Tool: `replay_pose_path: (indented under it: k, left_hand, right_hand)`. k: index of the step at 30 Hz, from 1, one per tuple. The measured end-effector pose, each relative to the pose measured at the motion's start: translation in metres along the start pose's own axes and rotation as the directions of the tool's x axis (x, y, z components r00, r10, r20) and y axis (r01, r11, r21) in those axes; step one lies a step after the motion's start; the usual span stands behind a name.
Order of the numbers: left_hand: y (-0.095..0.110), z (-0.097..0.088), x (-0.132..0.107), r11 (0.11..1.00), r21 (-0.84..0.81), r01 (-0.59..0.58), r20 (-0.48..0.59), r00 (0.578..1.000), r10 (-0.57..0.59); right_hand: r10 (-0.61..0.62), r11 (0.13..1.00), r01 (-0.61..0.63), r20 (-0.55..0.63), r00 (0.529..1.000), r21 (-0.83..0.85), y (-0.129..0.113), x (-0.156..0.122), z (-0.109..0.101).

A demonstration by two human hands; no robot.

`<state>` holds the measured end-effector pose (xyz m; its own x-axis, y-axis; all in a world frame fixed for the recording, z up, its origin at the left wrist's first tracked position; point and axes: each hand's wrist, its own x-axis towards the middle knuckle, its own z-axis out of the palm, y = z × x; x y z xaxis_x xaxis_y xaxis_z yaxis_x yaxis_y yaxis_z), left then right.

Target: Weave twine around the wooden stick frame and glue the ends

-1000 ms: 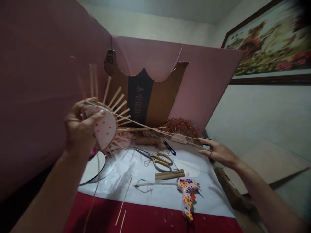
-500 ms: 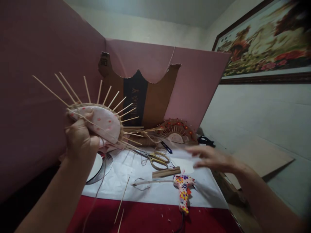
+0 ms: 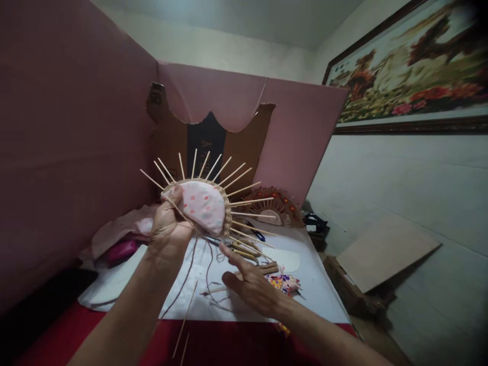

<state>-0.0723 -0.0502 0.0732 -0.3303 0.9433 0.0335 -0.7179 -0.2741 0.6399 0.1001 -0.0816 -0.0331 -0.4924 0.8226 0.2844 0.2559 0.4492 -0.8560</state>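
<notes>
My left hand (image 3: 170, 223) grips the left end of a half-round piece (image 3: 204, 206) covered in pale fabric with pinkish-red dots. Twine is woven along its curved edge, and thin wooden sticks (image 3: 236, 178) fan out from it. A strand of twine (image 3: 209, 267) hangs below the piece. Under its lower right side is my right hand (image 3: 249, 284), holding nothing, with the index finger stretched out and the thumb apart. Behind that hand lie gold-handled scissors (image 3: 244, 252), partly hidden. A flower-patterned glue gun (image 3: 284, 282) is also partly covered by it.
At the back leans a similar half-round piece with red beads (image 3: 284, 201). Torn cardboard (image 3: 244, 142) stands against the pink partition (image 3: 297, 132). Two loose sticks (image 3: 185, 317) lie at the front. Crumpled fabric and a magenta object (image 3: 121, 251) sit at the left.
The half-round piece has moved right and down with my left hand and turned somewhat. My right hand has come left from the table's right side to beneath the piece.
</notes>
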Motion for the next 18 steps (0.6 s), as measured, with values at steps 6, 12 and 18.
replay_pose_path:
  k: [6, 12, 18]
  left_hand:
    - [-0.029, 0.006, -0.017, 0.968, -0.178, 0.177, 0.020, 0.984, -0.176]
    - [-0.032, 0.004, -0.022, 0.944, -0.193, 0.266, 0.084, 0.964, -0.254]
    - [-0.037, 0.014, -0.028, 0.944, -0.158, 0.291, 0.177, 0.949, -0.262]
  right_hand:
    - [-0.001, 0.954, 0.089, -0.296, 0.955, 0.285, -0.006, 0.030, 0.011]
    - [0.009, 0.969, 0.104, -0.455, 0.891, 0.223, 0.012, 0.024, 0.023]
    - [0.096, 0.822, 0.308, -0.650, 0.754, 0.479, 0.006, 0.042, 0.017]
